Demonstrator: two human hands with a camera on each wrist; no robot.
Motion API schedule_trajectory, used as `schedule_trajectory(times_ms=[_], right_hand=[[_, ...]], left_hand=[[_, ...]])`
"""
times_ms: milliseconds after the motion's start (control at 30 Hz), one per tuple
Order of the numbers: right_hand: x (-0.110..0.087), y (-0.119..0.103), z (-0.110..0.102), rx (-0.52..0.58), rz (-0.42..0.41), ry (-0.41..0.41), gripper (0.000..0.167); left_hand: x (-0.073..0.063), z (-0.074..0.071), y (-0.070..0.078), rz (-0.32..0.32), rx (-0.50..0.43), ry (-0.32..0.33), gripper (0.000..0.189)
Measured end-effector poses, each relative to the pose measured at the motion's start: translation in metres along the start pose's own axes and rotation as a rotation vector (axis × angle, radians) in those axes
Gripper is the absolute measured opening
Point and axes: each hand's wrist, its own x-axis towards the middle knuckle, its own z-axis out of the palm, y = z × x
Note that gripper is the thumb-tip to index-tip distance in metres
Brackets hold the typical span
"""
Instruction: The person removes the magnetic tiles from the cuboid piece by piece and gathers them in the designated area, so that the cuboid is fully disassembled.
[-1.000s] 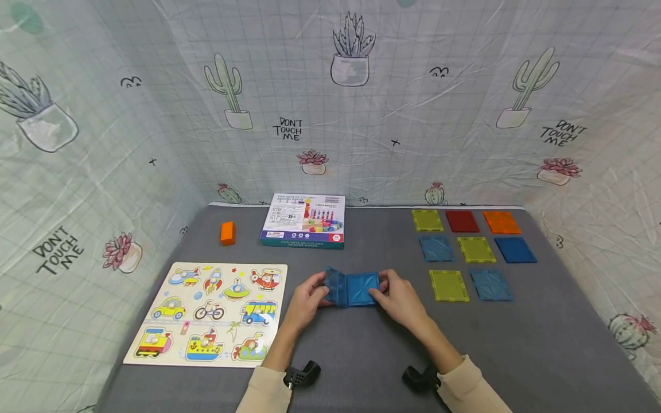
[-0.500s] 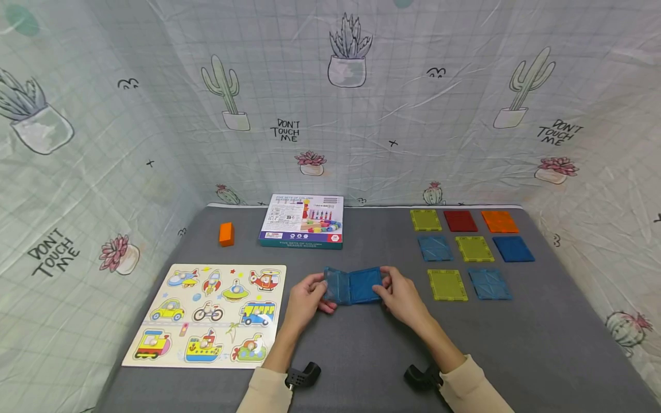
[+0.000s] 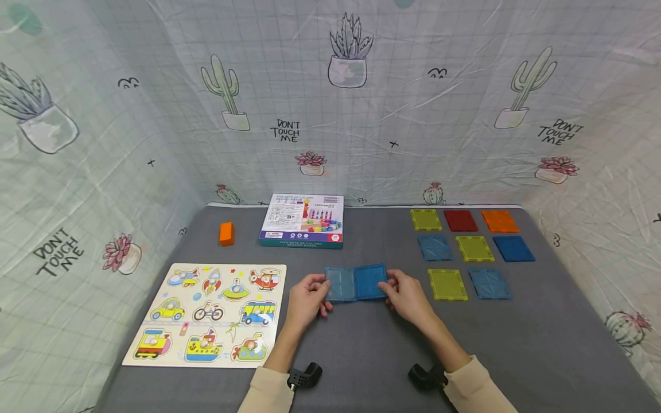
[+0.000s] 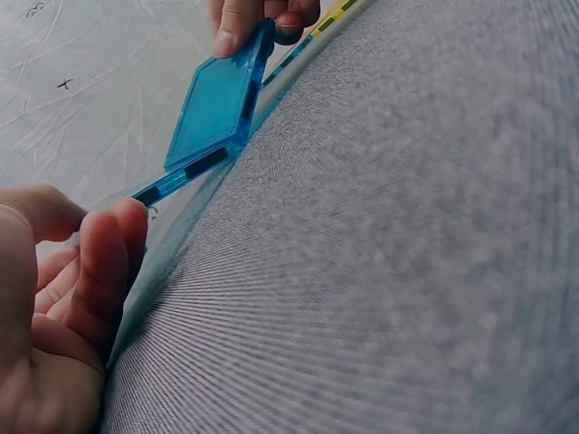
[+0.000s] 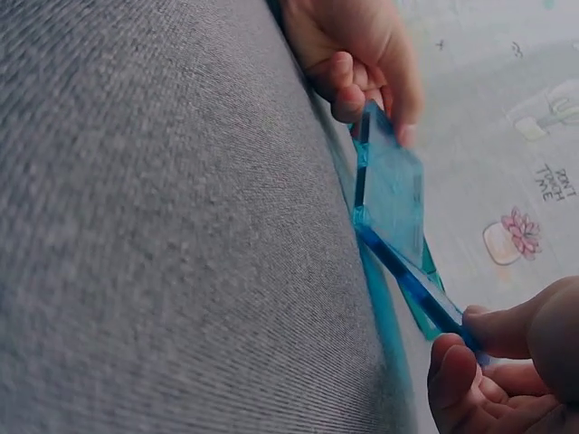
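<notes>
Two square blue see-through magnetic tiles meet edge to edge in front of me, forming a shallow V. My left hand (image 3: 306, 301) pinches the paler left tile (image 3: 341, 285) by its outer edge, thumb on top. The darker right tile (image 3: 369, 281) is pinched at its outer edge by my right hand (image 3: 408, 293). In the left wrist view the darker tile (image 4: 217, 108) slopes up from the seam toward the right hand. Both tiles appear raised over the grey cloth (image 5: 181, 226) in the right wrist view.
Several loose tiles lie in rows at right, among them a yellow-green tile (image 3: 448, 285) and a pale blue tile (image 3: 490, 284). A picture puzzle board (image 3: 206, 315) lies at left. Behind are a flat cardboard box (image 3: 302, 221) and an orange block (image 3: 226, 234).
The left tile has swung from steep to flatter, widening the V. My right hand has shifted slightly right with the darker tile, which now tilts a little.
</notes>
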Motion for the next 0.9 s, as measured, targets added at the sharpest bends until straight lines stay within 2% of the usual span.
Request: schedule_trajectory(times_ms=[233, 600, 900], right_hand=[[0.0, 0.004, -0.006, 0.05, 0.007, 0.004, 0.034], [0.003, 0.007, -0.027, 0.069, 0.018, 0.049, 0.034], [0.0, 0.02, -0.047, 0.098, 0.006, 0.15, 0.036]], left_hand=[[0.0, 0.001, -0.002, 0.036, 0.046, -0.019, 0.025], [-0.001, -0.001, 0.0, 0.047, 0.052, -0.012, 0.03], [-0.001, 0.0, 0.0, 0.054, 0.065, -0.027, 0.029]])
